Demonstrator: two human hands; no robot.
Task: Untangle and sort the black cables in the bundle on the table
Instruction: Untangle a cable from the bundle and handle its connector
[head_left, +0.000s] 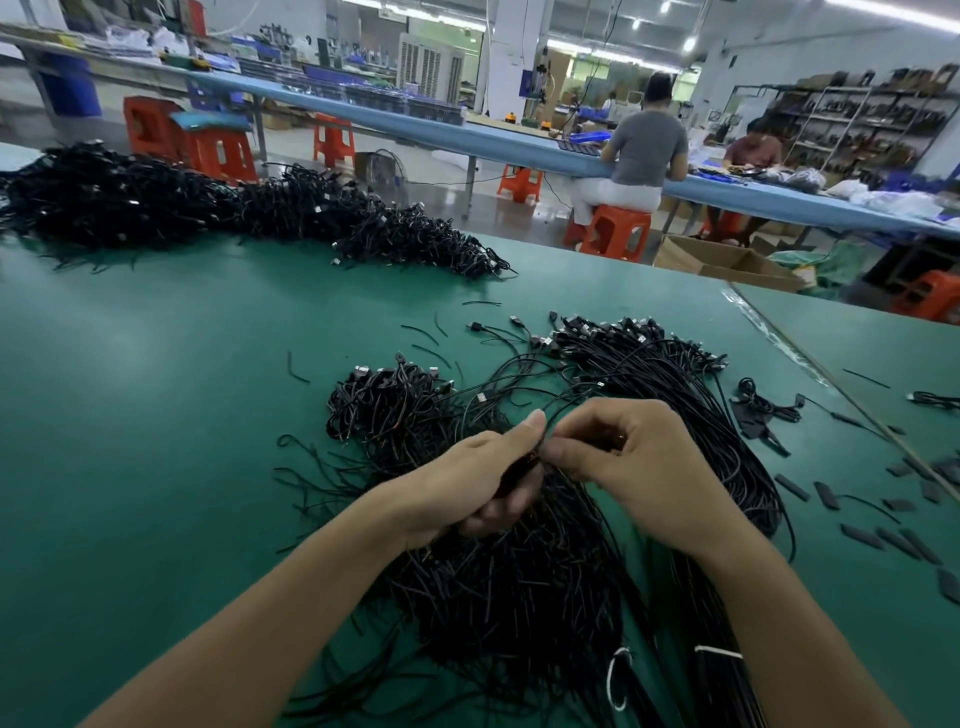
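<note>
The grip of the left hand (483, 478) is closed: its fingers are curled under a clump drawn from the tangled bundle of matte black cables (519, 597), and its thumb is laid straight along the top, pointing away from the person. The grip of the right hand (628, 457) is also closed. Its fingertips are pinched together at the tip of the left thumb, on a thin black rubber-sheathed cable (555, 410); what lies inside the curled palm cannot be told. Both forearms are stretched forward from the lower edge and converge over the bundle, the wrists held above it. From the pinch, the thin cable is seen to arc up and away to the right. The bundle is spread on the smooth green mat of the desk (156, 415), directly under and in front of the hands, its loose, bristly ends pointing toward the left and near edges. Beside it on the right, a straighter sheaf of black cables (727, 441) is laid with its long axis running away from the person. It is bound near the person by white ties (719, 652), and its blocky plug ends are fanned out at the far end. Short flat black strips (792, 486) are scattered to the right, and a long heap of black cables (208, 208) is piled along the far left edge.
</note>
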